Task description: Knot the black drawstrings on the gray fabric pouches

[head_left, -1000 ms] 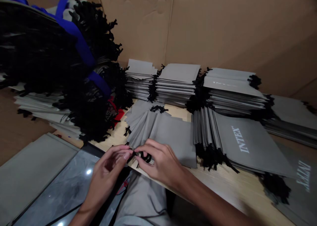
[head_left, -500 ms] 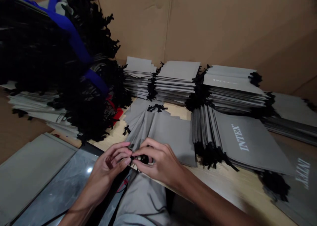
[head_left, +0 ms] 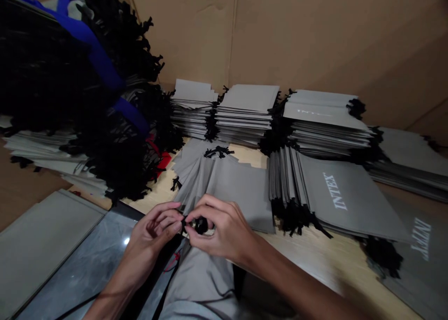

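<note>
Both hands are pinched close together at the near edge of a grey fabric bag (head_left: 240,189) that lies in folds. My left hand (head_left: 154,233) grips a short bit of black cord (head_left: 184,224) between thumb and fingertips. Facing it, my right hand (head_left: 219,224) pinches the same cord with thumb and forefinger. A small dark bunch (head_left: 200,225) shows inside the curl of the right fingers; its kind is too dark to make out. Just behind the hands, more black cord ends (head_left: 219,152) lie at the far side of the grey bags.
Stacks of grey bags (head_left: 245,98) with black cords line the cardboard wall (head_left: 315,35). At right are bags printed INTEX (head_left: 350,194). A tall heap of black-corded bags (head_left: 101,124), with a blue strap (head_left: 101,63), rises at left. Grey-clad legs (head_left: 199,278) are below.
The view has shifted slightly, so the stacks sit a little farther left. My hands keep their pinch on the cord; the right fingers have turned slightly, and more of the dark bunch shows.
</note>
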Demonstrator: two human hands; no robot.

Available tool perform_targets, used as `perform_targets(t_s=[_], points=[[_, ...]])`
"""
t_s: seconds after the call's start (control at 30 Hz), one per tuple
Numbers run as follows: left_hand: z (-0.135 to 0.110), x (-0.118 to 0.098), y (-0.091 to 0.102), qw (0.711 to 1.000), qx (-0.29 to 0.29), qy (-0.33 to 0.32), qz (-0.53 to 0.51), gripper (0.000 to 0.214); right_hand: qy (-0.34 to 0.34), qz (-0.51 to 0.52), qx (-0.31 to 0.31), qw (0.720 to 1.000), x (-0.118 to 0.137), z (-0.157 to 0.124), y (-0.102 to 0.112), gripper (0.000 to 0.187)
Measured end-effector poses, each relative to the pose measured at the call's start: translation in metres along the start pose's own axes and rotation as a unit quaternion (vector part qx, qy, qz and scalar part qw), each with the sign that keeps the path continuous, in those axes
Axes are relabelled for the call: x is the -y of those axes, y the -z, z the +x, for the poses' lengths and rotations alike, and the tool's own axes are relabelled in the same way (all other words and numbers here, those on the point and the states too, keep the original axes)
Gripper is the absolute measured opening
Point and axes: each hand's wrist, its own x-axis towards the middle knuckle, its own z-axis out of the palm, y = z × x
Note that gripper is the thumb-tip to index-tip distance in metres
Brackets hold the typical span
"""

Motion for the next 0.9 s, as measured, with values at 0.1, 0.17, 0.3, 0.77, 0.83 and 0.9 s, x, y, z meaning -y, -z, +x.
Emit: perform_targets(t_s=[0.1, 0.17, 0.3, 0.77, 0.83, 0.9], points=[[-0.001, -0.001, 0.001, 1.000, -0.005, -0.012, 0.023, 0.040, 0.004, -0.003, -0.001, 1.000, 0.000, 0.000, 0.000, 0.016], [-0.001, -0.002, 0.000, 0.999, -0.010, -0.023, 0.035, 0.039, 0.004, -0.006, -0.001, 1.000, -0.001, 0.000, 0.000, 0.016], [-0.004, -0.004, -0.003, 0.996, -0.023, -0.057, 0.063, 0.035, 0.015, -0.048, -0.005, 0.999, -0.002, -0.001, 0.000, 0.015], [-0.013, -0.019, -0.023, 0.988, -0.056, -0.099, 0.106, 0.034, 0.025, -0.123, 0.001, 0.992, 0.004, -0.002, 0.001, 0.017], [-0.014, -0.018, -0.024, 0.988, -0.055, -0.099, 0.109, 0.033, 0.021, -0.125, 0.003, 0.992, 0.004, -0.002, 0.001, 0.017], [-0.015, -0.017, -0.023, 0.988, -0.054, -0.094, 0.114, 0.034, 0.024, -0.133, 0.009, 0.991, 0.005, -0.003, 0.001, 0.018]])
